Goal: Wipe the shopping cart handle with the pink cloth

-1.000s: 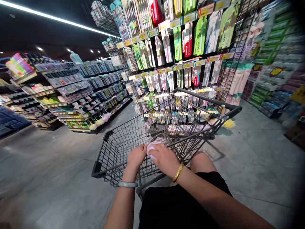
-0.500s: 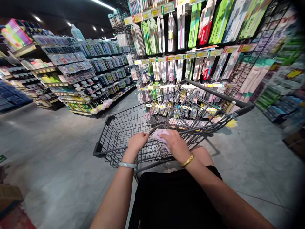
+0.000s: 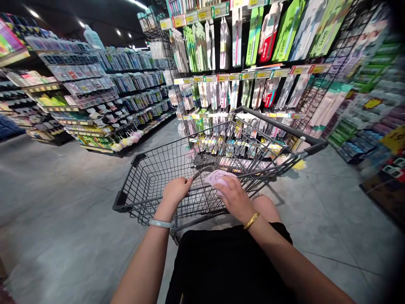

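A grey wire shopping cart (image 3: 152, 169) stands in front of me. My left hand (image 3: 176, 193) is closed at the cart's near side, its thumb and fingers pinching the end of a thin dark curved strip (image 3: 202, 170) above the basket. My right hand (image 3: 233, 196) is wrapped round a crumpled pale pink cloth (image 3: 218, 177), just right of the left hand and over the basket's near rim. The cloth lies close to the strip's right part; whether it touches it is hard to tell.
A display rack of packaged toothbrushes (image 3: 224, 77) rises behind the cart. More stocked shelves (image 3: 136, 80) stand at the left, and packaged goods (image 3: 360, 122) at the right. The cart's handle (image 3: 284, 128) slants at the right.
The view has shifted, so cart and shelves sit further left. The pink cloth shows more fully and has moved slightly right of my left hand. Both hands keep their holds.
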A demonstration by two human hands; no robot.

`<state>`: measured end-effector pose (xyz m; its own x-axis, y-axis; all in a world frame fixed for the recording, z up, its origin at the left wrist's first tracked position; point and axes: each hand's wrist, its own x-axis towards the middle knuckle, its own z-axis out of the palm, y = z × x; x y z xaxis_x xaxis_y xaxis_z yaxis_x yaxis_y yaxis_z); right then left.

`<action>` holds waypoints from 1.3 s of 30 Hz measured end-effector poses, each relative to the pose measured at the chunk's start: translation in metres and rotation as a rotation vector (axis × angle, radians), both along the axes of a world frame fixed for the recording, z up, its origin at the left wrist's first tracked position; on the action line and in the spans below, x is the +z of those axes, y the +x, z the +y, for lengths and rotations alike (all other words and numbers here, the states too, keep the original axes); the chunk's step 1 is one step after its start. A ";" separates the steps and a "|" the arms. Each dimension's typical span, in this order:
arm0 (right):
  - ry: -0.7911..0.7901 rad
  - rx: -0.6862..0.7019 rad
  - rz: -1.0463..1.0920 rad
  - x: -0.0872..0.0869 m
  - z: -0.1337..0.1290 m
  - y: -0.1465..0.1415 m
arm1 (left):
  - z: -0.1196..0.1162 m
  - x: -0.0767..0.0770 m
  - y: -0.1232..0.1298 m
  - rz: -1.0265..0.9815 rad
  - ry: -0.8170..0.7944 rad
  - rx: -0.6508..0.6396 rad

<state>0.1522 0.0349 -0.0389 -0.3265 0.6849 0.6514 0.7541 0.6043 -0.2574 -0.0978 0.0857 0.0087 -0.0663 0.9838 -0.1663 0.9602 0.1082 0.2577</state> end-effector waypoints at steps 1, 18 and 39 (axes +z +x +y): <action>-0.019 0.013 -0.017 0.003 0.001 0.004 | 0.000 0.001 -0.002 -0.005 -0.003 0.003; -0.059 -0.050 0.041 0.023 -0.005 0.030 | 0.014 0.010 -0.060 -0.010 -0.024 0.003; -0.012 -0.270 -0.049 0.058 -0.063 0.067 | -0.011 0.016 0.123 0.161 0.222 -0.470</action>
<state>0.2191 -0.0281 0.0187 -0.1622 0.7589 0.6307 0.8991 0.3770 -0.2224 0.0249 0.0750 0.0244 0.3819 0.9239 0.0246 0.9211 -0.3827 0.0711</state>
